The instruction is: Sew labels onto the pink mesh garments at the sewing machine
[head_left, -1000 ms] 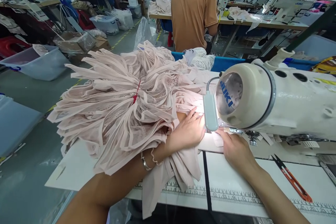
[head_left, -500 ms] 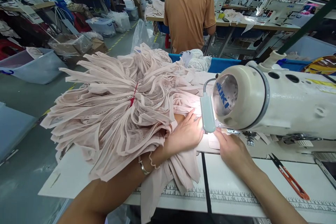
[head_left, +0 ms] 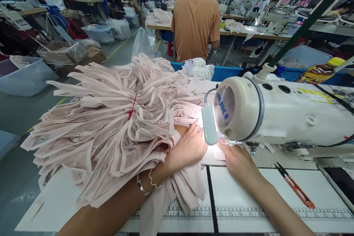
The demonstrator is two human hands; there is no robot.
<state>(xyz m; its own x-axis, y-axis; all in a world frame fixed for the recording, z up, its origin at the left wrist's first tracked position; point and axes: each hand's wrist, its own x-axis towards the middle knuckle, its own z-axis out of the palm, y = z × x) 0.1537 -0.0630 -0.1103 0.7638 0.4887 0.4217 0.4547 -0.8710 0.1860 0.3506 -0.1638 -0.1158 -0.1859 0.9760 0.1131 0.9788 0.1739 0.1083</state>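
My left hand [head_left: 190,143] lies flat with its fingers stretched out on pale pink fabric, left of the needle area of a white sewing machine [head_left: 287,110]. My right hand [head_left: 239,160] is on the other side, fingers close together at the edge of a pale pink fabric piece [head_left: 218,153]; its fingertips are partly hidden under the machine head. A small lamp [head_left: 209,125] lights the spot between both hands and covers part of it. Over my left forearm spreads a large bundle of pale pink lace-trimmed garment pieces [head_left: 110,118], tied with a red strip [head_left: 131,112].
Orange-handled thread snips [head_left: 295,188] lie on the white table, right of my right forearm. A printed ruler [head_left: 249,214] runs along the front edge. Behind the machine are a blue bin [head_left: 229,75] and a yellow-capped bottle [head_left: 320,70]. A person in a brown shirt [head_left: 195,25] sits ahead.
The view has shifted, so the scene sits farther left and slightly lower. Both hands keep about the same place beside the needle area.
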